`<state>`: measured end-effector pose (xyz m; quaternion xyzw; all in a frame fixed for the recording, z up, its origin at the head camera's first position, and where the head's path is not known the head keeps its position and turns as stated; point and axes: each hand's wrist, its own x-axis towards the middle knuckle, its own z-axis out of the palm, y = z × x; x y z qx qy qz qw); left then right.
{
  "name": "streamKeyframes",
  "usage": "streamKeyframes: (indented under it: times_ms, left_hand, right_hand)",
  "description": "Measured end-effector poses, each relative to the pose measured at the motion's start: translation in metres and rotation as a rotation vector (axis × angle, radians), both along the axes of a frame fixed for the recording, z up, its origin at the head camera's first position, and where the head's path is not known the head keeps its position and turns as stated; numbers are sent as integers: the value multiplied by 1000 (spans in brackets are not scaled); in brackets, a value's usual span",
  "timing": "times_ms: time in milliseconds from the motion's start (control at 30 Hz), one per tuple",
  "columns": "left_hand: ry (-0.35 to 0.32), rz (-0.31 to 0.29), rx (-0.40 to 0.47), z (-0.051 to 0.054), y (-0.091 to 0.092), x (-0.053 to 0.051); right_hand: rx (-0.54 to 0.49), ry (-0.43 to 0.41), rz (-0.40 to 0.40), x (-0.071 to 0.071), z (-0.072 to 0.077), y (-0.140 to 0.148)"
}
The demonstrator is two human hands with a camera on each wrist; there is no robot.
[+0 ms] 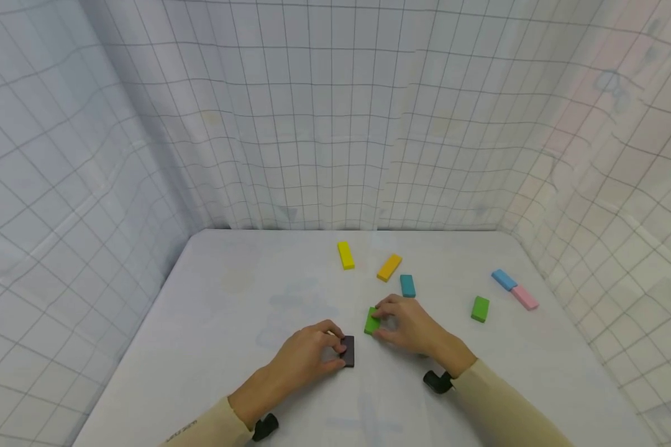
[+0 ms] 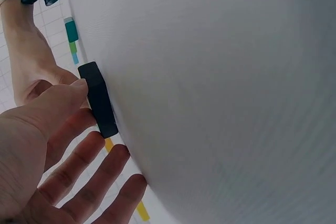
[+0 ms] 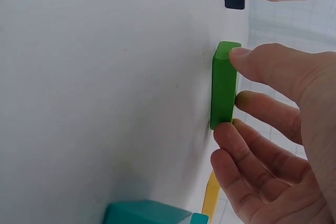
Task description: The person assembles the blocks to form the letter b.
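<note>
A black block point(image 1: 349, 352) lies on the white table, its left side at the fingertips of my left hand point(image 1: 307, 354). In the left wrist view the thumb and fingers of the left hand point(image 2: 79, 145) hold the black block point(image 2: 100, 99) by its ends. To the right and slightly farther back, my right hand point(image 1: 410, 324) pinches a green block point(image 1: 371, 321). The right wrist view shows the thumb of the right hand point(image 3: 278, 124) at one end of the green block point(image 3: 224, 87) and a finger at the other; the block rests on the tabletop.
Behind the hands lie a yellow block point(image 1: 346, 255), an orange block point(image 1: 389, 267) and a teal block point(image 1: 407, 285). Off to the right are another green block point(image 1: 480, 308), a blue block point(image 1: 504, 279) and a pink block point(image 1: 524, 297). Grid-patterned curtains point(image 1: 324, 124) surround the table point(image 1: 229, 298).
</note>
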<state>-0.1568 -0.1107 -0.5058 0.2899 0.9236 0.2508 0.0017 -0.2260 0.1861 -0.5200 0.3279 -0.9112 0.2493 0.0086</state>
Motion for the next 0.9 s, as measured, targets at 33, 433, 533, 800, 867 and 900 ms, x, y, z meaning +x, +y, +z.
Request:
streamKeyframes:
  times_ms: [33,433,533,800,867,900]
  left_hand:
    - [1,2,-2,0,0,0]
    - [4,9,-14,-1,1,-2]
    - [16,3,-21,-2,1,-3]
    - [10,1,-19,-2,0,-2]
    - [15,-1,-15,-2,0,-2]
    - [17,-4,-12,-2,-1,-2]
  right_hand:
    - [-1,2,2,-1,0,-1]
    - [-34,-6,32,-9,1,-17]
    - [-30,-10,34,-12,-1,-21]
    - [-47,-42,65,-13,2,-32]
    - [-50,-41,77,-12,3,-35]
    - [-51,-40,83,-12,4,-36]
